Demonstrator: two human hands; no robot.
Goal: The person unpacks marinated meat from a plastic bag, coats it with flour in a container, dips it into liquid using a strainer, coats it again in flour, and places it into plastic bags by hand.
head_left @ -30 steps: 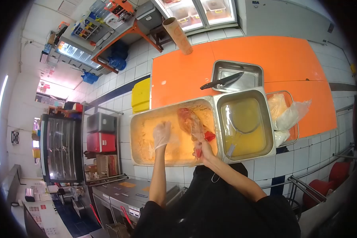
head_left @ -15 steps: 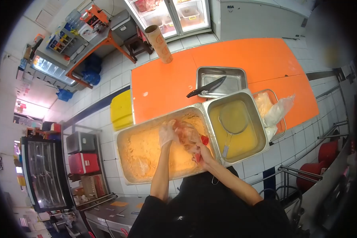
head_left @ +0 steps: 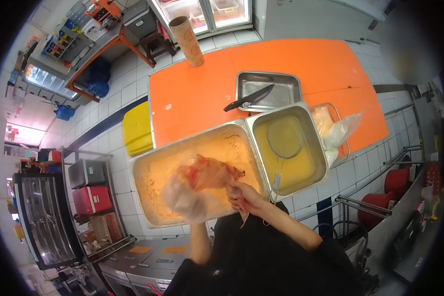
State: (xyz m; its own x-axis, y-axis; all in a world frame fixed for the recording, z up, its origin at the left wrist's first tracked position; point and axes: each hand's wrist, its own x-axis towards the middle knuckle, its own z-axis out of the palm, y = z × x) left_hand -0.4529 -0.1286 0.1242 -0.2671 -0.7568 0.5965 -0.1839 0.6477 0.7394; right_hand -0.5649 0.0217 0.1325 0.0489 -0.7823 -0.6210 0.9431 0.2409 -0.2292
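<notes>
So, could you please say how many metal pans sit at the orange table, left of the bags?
3: the large powder pan, the liquid pan beside it, and the small knife pan behind that; none looks hidden.

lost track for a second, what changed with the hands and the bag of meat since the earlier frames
The plastic bag of raw meat has moved left over the orange powder. The gloved left hand, apart from it at first, is now at its left end, blurred, hold unclear. Unchanged: the knife, the strainer, the gripping right hand.

Looking like a commercial kitchen. Showing a glass-door fridge, strainer, knife and steel pan of yellow liquid.
</notes>
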